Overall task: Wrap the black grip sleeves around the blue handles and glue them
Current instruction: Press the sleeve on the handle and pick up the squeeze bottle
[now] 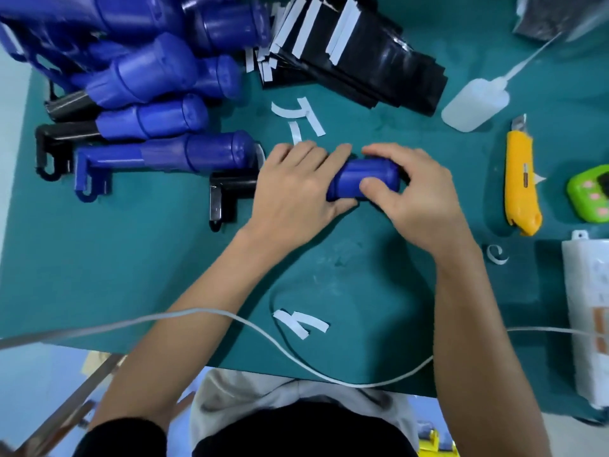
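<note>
A blue handle (352, 178) lies across the middle of the green mat, its thick blue end pointing right and a black-wrapped part (232, 186) sticking out to the left. My left hand (293, 192) lies over its middle, fingers curled around it. My right hand (418, 199) grips the thick end, thumb on the near side. A stack of black grip sleeves (356, 61) with white tape strips lies at the back. The glue bottle (474, 103) with a long nozzle lies at the back right.
A heap of blue handles (148, 77), some with black grips, fills the back left. A yellow utility knife (522, 179), a green gadget (590, 196) and a white box (590, 318) sit at the right. Peeled white strips (301, 321) and a white cable (263, 334) lie near the front.
</note>
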The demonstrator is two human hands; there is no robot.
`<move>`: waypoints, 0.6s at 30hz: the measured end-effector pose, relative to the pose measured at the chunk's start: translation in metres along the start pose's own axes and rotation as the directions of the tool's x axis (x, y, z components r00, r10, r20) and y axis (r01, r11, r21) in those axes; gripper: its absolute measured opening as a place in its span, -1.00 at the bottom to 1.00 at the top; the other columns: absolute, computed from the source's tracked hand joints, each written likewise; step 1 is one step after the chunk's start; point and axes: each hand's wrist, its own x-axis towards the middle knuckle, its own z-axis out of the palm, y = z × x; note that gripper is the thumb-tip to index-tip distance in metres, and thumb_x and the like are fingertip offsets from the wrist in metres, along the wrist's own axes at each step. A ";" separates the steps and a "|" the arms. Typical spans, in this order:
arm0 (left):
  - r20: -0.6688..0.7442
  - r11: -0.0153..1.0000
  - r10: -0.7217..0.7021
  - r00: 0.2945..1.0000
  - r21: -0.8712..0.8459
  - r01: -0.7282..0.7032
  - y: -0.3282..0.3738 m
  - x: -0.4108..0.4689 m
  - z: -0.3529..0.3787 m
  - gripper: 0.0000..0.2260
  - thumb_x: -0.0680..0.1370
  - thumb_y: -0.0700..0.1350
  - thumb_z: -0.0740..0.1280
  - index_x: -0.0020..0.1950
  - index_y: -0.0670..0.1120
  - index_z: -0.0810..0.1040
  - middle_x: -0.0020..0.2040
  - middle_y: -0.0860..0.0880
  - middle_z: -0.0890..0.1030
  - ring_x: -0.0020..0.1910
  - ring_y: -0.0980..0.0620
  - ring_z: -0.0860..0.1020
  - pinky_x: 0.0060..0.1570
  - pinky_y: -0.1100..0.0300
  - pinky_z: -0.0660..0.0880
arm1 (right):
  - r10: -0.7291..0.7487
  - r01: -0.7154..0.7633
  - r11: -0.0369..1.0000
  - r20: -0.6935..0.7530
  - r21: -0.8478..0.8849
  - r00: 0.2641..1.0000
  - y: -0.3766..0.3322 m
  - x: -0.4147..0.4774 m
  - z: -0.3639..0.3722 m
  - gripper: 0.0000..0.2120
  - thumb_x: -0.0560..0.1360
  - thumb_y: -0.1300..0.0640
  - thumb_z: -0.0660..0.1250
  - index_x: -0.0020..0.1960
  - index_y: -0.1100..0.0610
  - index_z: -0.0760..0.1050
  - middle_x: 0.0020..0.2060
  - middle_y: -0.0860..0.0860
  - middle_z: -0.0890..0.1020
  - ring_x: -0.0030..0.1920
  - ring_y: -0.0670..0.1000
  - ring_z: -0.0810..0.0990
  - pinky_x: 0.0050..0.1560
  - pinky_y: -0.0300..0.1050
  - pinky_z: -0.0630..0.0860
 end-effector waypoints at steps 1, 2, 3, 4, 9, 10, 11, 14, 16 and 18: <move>-0.007 1.000 -0.005 1.000 -0.017 0.004 0.005 0.004 0.005 -0.36 0.50 0.33 0.45 0.36 -0.14 0.63 -0.04 -0.07 0.68 0.02 -0.15 0.63 0.05 -0.04 0.44 | -0.009 0.010 1.000 0.039 -0.015 0.999 0.003 0.001 -0.007 -0.53 0.40 -0.05 0.43 0.31 -0.11 0.58 0.11 -0.22 0.64 0.15 -0.11 0.58 0.24 -0.37 0.40; -0.004 0.999 -0.003 1.000 -0.041 0.003 0.008 0.006 0.009 -0.31 0.52 0.34 0.44 0.42 -0.16 0.58 0.00 -0.08 0.68 0.04 -0.15 0.63 0.08 -0.04 0.45 | -0.015 0.016 1.000 0.061 -0.019 0.998 0.006 0.002 -0.012 -0.49 0.36 0.01 0.47 0.31 -0.11 0.57 0.12 -0.23 0.63 0.16 -0.10 0.58 0.27 -0.31 0.42; -0.003 0.998 0.003 1.000 -0.061 -0.003 0.010 0.005 0.012 -0.27 0.52 0.34 0.44 0.47 -0.18 0.53 0.04 -0.08 0.67 0.06 -0.14 0.62 0.14 -0.05 0.44 | -0.012 0.013 1.000 0.062 -0.018 0.998 0.008 0.002 -0.016 -0.47 0.33 0.07 0.49 0.29 -0.11 0.57 0.10 -0.26 0.63 0.16 -0.09 0.58 0.28 -0.26 0.44; -0.006 0.998 0.014 1.000 -0.069 -0.015 0.010 0.002 0.012 -0.25 0.54 0.33 0.43 0.51 -0.18 0.49 0.08 -0.09 0.67 0.09 -0.13 0.61 0.19 -0.06 0.44 | -0.003 0.004 1.000 0.048 -0.017 0.999 0.010 0.003 -0.019 -0.47 0.31 0.11 0.51 0.27 -0.13 0.59 0.06 -0.31 0.63 0.16 -0.09 0.58 0.28 -0.24 0.45; -0.198 1.000 -0.029 0.980 -0.014 0.027 -0.013 -0.014 -0.016 -0.47 0.62 0.20 0.35 0.47 -0.11 0.52 0.23 -0.05 0.64 0.29 -0.09 0.56 0.38 -0.10 0.33 | 0.027 -0.027 1.000 0.041 0.003 0.999 0.018 0.004 -0.026 -0.50 0.27 0.16 0.54 0.16 -0.15 0.60 0.02 -0.30 0.65 0.12 -0.13 0.58 0.20 -0.28 0.48; -0.296 0.995 -0.096 0.950 0.007 0.103 -0.028 -0.014 -0.024 -0.55 0.61 0.12 0.37 0.44 -0.06 0.54 0.25 -0.01 0.63 0.30 -0.08 0.55 0.36 -0.09 0.35 | 0.028 -0.029 1.000 0.042 0.010 0.999 0.019 0.003 -0.026 -0.51 0.27 0.16 0.54 0.15 -0.14 0.60 0.03 -0.27 0.66 0.11 -0.11 0.58 0.19 -0.27 0.48; -0.390 0.976 -0.200 0.899 -0.003 0.217 -0.050 -0.014 -0.031 -0.59 0.59 0.05 0.37 0.42 0.00 0.54 0.27 0.05 0.61 0.30 -0.05 0.54 0.33 -0.08 0.39 | 0.027 -0.027 1.000 0.040 0.013 0.999 0.021 0.002 -0.027 -0.52 0.27 0.16 0.53 0.15 -0.14 0.59 0.03 -0.26 0.66 0.11 -0.10 0.58 0.18 -0.29 0.47; -0.359 0.703 -0.703 0.614 -0.215 0.678 -0.141 -0.015 -0.057 -0.51 0.58 0.22 0.35 0.47 0.06 0.50 0.36 0.14 0.57 0.35 0.08 0.54 0.36 -0.05 0.47 | 0.016 -0.016 1.000 0.031 0.006 0.999 0.023 0.002 -0.028 -0.53 0.27 0.14 0.51 0.15 -0.14 0.58 0.03 -0.25 0.65 0.11 -0.07 0.58 0.16 -0.34 0.44; -0.173 0.577 -0.817 0.550 -0.245 0.779 -0.174 -0.021 -0.067 -0.32 0.57 0.39 0.28 0.55 0.00 0.43 0.48 0.05 0.51 0.45 0.04 0.49 0.49 0.00 0.38 | 0.005 -0.005 1.000 0.033 -0.002 0.999 0.023 0.005 -0.027 -0.53 0.25 0.09 0.48 0.15 -0.14 0.57 0.03 -0.21 0.65 0.09 -0.07 0.58 0.14 -0.36 0.43; -0.021 0.714 -0.682 0.731 -0.232 0.661 -0.169 -0.026 -0.060 -0.32 0.61 0.21 0.33 0.66 -0.01 0.25 0.64 -0.03 0.29 0.62 0.02 0.26 0.57 0.31 0.13 | -0.005 0.005 1.000 0.036 -0.001 0.999 0.023 0.006 -0.027 -0.53 0.26 0.10 0.48 0.15 -0.13 0.55 0.03 -0.20 0.65 0.07 -0.07 0.57 0.13 -0.31 0.45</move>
